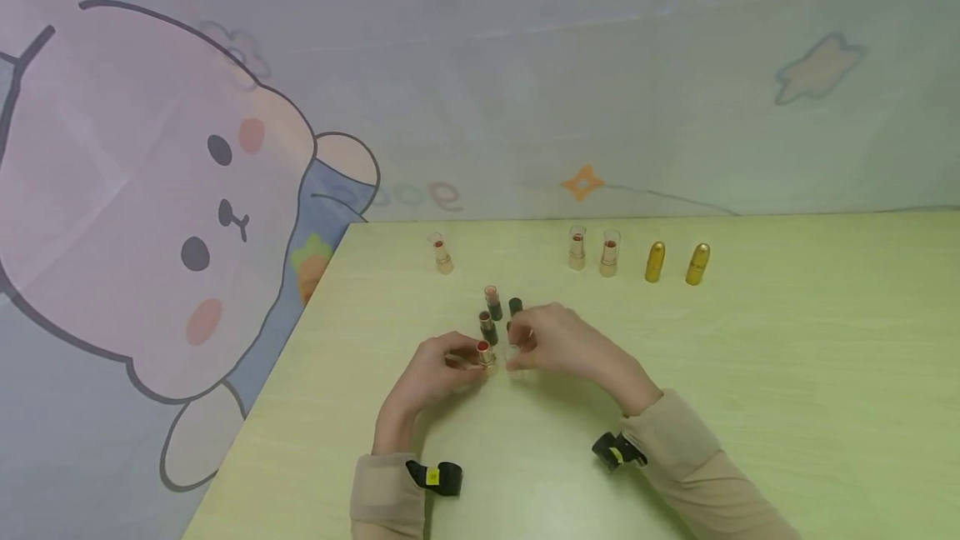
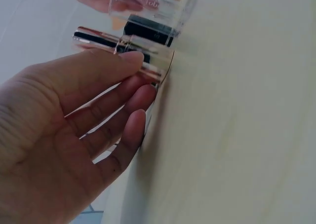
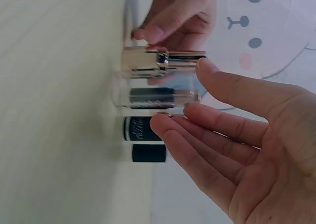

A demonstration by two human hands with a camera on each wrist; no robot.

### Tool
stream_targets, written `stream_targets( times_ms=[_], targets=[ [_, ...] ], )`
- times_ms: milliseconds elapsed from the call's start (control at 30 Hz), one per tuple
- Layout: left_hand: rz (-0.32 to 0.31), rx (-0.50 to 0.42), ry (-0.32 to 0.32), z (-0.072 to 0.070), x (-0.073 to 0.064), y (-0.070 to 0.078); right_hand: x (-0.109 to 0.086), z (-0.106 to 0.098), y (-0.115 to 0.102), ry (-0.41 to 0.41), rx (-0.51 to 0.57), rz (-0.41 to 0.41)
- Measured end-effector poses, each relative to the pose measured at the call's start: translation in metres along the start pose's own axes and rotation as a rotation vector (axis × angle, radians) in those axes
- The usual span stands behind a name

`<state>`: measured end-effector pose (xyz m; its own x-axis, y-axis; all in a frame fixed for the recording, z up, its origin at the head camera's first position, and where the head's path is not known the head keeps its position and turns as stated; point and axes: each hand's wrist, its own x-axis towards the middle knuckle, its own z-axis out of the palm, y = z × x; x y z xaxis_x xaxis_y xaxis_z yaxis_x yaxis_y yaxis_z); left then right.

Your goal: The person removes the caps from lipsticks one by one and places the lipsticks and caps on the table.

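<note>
My left hand grips an uncapped lipstick by its clear-and-gold base, thumb on one side and fingers on the other. The lipstick stands upright on the table, its red tip showing. Just to its right, my right hand pinches a clear cap by its top end, between thumb and fingertips. Upright and apart from the lipstick, the cap has its lower end at or near the tabletop. In the right wrist view, dark-based lipsticks stand behind the cap, partly covered by the fingers.
Beyond my hands stand a pale pink lipstick, a dark red one and a black-topped piece. Farther back are clear-capped lipsticks and gold bullet-shaped tubes. A printed cloth hangs behind the table.
</note>
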<state>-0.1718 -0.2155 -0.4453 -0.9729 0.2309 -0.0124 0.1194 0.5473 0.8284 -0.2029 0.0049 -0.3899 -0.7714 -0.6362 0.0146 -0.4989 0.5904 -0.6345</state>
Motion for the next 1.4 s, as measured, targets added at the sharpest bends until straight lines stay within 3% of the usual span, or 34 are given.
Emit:
stream_targets(
  times_ms=[167,300,433,633,733,1033,1233,1400],
  targets=[
    [-0.025,-0.012,0.0,-0.006,-0.003,-0.003,-0.004,-0.012,0.003,0.045,0.046,-0.014],
    [-0.038,-0.03,0.042,-0.01,-0.004,-0.003,-0.003,-0.016,0.005,0.082,0.053,-0.009],
    [-0.047,-0.057,0.14,-0.011,-0.001,-0.004,0.0,-0.018,0.007,0.128,0.079,-0.002],
    [-0.064,-0.14,0.355,-0.013,0.003,-0.003,0.005,-0.018,0.009,0.2,0.101,0.004],
    [-0.079,-0.174,0.412,-0.014,0.005,-0.003,0.007,-0.018,0.01,0.234,0.124,0.011],
    [-0.139,-0.264,0.492,-0.02,0.011,-0.01,0.02,-0.015,0.02,0.288,0.235,-0.012],
    [-0.149,-0.297,0.475,-0.023,0.021,-0.015,0.032,-0.019,0.027,0.293,0.304,-0.015],
    [-0.167,-0.307,0.485,-0.026,0.029,-0.016,0.044,-0.024,0.024,0.271,0.3,-0.014]
  ],
)
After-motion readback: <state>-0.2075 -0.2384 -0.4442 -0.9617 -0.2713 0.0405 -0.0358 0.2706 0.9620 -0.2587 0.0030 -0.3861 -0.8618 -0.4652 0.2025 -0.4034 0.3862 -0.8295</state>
